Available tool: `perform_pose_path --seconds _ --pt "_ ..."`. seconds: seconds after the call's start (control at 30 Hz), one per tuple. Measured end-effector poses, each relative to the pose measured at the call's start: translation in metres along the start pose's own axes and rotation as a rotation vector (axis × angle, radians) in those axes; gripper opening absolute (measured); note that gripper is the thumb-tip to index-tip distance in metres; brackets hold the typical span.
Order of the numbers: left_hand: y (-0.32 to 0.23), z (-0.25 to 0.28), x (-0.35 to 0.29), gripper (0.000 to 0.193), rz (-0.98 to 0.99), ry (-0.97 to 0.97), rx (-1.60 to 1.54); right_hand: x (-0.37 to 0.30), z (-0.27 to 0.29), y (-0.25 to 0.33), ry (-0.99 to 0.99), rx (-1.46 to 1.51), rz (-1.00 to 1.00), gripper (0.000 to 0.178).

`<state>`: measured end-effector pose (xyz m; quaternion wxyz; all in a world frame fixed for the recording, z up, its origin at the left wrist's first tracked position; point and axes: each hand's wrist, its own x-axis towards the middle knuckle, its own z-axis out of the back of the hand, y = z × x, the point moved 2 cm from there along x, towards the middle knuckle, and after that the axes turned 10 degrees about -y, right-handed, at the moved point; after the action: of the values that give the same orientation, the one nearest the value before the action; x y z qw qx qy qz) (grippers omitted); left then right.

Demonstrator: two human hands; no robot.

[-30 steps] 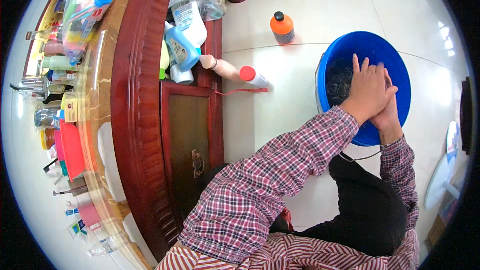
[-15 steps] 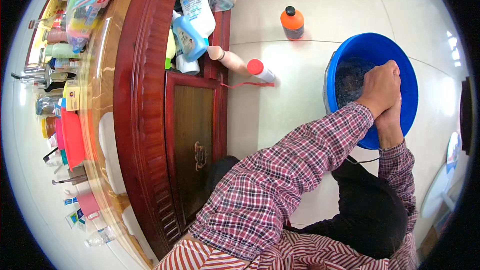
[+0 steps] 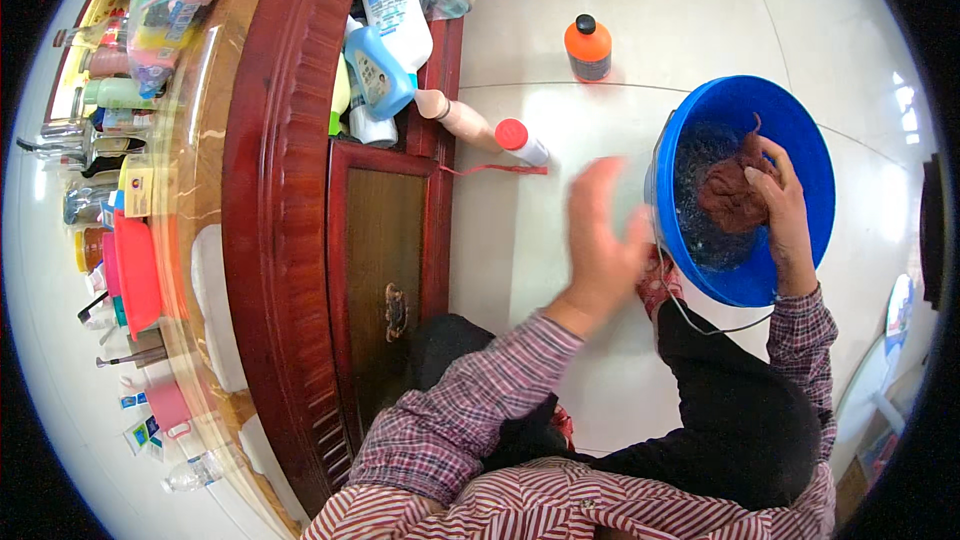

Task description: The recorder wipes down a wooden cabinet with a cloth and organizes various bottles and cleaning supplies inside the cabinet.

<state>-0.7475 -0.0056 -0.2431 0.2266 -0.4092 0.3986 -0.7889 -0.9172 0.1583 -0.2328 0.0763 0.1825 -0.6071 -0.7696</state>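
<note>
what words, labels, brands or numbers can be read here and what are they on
Nothing legible enough to quote.
Orange bottle: dark label, print too small to read.
White bottle: printed label, too small and blurred.
Blue bottle: label, too small to read.
Plastic-wrapped pack: printing, too blurred to read.
Pale box: printed face, too small to read.
Blue bucket and brown cloth: no lettering visible.

passable: between orange bottle (image 3: 589,50) and blue bucket (image 3: 812,160) | in way: wire handle (image 3: 706,333), bucket's near side; red-capped bottle (image 3: 521,142)
</note>
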Motion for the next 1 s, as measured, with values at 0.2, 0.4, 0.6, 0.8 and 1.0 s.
perform_pose_path --seconds 0.2,0.4,0.6,0.8,1.0 --pt "0.157 0.022 -0.010 0.081 0.636 -0.134 0.224 0.005 0.003 -0.022 0.154 0.630 -0.394 0.033" --pt "0.255 0.003 0.014 0.089 0.690 -0.238 -0.073 0.013 0.003 -0.016 0.303 0.857 -0.501 0.034" --pt "0.234 -0.006 0.014 0.070 0.534 -0.219 0.071 0.014 -0.007 0.013 0.259 0.834 -0.400 0.034" --pt "0.154 0.024 0.019 0.080 0.365 -0.071 0.139 -0.006 -0.070 0.082 0.144 0.276 0.147 0.037" --pt "0.042 0.029 0.051 0.069 -0.057 0.266 0.124 -0.038 -0.153 0.090 0.188 -0.490 1.222 0.024"
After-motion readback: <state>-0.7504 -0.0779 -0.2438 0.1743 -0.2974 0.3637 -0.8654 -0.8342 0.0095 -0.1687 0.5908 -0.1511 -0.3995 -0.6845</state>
